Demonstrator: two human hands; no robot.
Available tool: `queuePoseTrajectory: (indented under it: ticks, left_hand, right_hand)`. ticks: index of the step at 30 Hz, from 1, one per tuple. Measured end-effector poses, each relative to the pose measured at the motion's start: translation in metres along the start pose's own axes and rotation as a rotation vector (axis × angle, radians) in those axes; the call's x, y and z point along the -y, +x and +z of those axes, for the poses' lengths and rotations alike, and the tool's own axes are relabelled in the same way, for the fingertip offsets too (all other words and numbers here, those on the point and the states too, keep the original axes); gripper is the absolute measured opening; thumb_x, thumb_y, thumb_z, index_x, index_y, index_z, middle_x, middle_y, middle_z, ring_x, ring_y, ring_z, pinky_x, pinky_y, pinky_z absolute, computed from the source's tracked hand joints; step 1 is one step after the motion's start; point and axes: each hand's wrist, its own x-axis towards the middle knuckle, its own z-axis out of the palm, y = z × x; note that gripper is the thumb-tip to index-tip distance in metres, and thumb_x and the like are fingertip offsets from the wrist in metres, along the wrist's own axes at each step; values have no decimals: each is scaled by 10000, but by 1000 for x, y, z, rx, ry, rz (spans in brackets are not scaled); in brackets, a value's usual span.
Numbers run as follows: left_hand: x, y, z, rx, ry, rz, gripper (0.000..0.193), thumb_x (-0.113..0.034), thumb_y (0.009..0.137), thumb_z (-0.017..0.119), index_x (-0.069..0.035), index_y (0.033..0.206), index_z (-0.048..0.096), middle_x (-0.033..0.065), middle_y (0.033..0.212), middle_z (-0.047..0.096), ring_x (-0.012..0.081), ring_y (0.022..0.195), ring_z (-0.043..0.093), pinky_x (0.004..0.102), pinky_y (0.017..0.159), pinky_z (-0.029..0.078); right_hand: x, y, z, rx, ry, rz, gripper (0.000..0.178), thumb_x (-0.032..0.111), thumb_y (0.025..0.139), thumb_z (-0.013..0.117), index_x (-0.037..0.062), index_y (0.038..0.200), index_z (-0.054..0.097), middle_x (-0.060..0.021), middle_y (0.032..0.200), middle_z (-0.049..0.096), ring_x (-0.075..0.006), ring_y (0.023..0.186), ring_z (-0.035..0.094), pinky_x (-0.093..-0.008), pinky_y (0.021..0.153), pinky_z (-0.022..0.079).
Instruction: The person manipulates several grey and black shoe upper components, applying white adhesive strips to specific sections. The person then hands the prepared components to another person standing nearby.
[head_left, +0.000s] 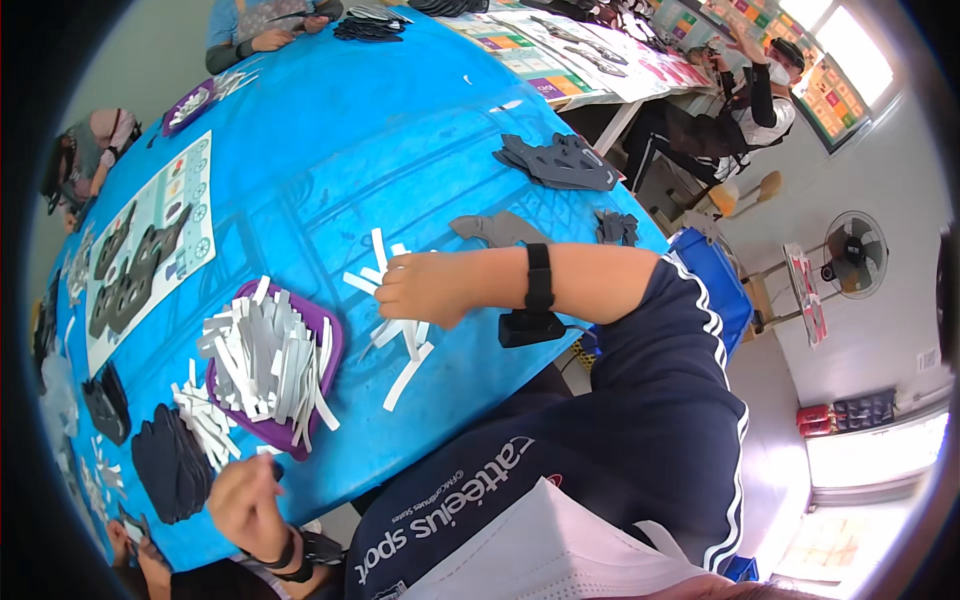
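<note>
The right hand (425, 288) rests on loose white strips (400, 335) on the blue surface (330, 150), fingers curled onto them. The left hand (245, 505), fingers closed, pinches a strip near the purple tray (330, 345) full of strips.

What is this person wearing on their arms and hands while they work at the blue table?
Both hands are bare, with no gloves. The right hand comes from a bare forearm with a black band around the wrist, and a short navy sleeve edged with white stripes covers the upper arm. The left hand has dark bands at its wrist. The navy shirt carries white lettering.
</note>
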Motion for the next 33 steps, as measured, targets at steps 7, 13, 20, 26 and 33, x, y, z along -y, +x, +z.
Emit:
queuePoseTrajectory:
  ticks: [7,13,20,26,33]
  left_hand:
    - [-33,36,30,420,-1047,509,140,-123,847,630,-21,751,641,102,687,642,178,507,552,309,465,418]
    - [-8,7,-19,339,-1315,566,608,-571,863,475,-183,1285,272,140,1173,449,298,956,486,416,1102,202]
    - [32,-123,32,360,-891,-576,872,-570,957,-1,-65,341,353,45,367,382,186,351,355,452,1139,157]
    - [12,-83,8,122,-751,-294,896,-538,975,23,-64,358,468,33,352,405,163,322,345,446,1139,196]
    - [-19,4,10,273,-530,-144,728,-536,976,277,-63,552,633,50,548,605,173,543,584,430,1067,325]
  right_hand:
    - [8,-10,13,12,62,189,282,145,676,678,74,941,612,-78,946,592,-263,917,568,-385,788,445]
    - [9,-25,28,-255,8,164,220,144,708,618,53,907,596,-64,883,526,-236,897,511,-357,768,409]
    - [5,-28,25,-458,-55,110,244,143,787,572,28,1002,569,-92,848,569,-273,817,544,-400,739,426]
    - [0,-22,-33,-539,181,313,232,101,795,580,20,1008,538,-136,824,615,-342,827,582,-417,755,457]
    - [41,-24,-66,-872,1177,695,256,222,923,580,31,1087,531,-79,915,644,-203,884,634,-374,735,487]
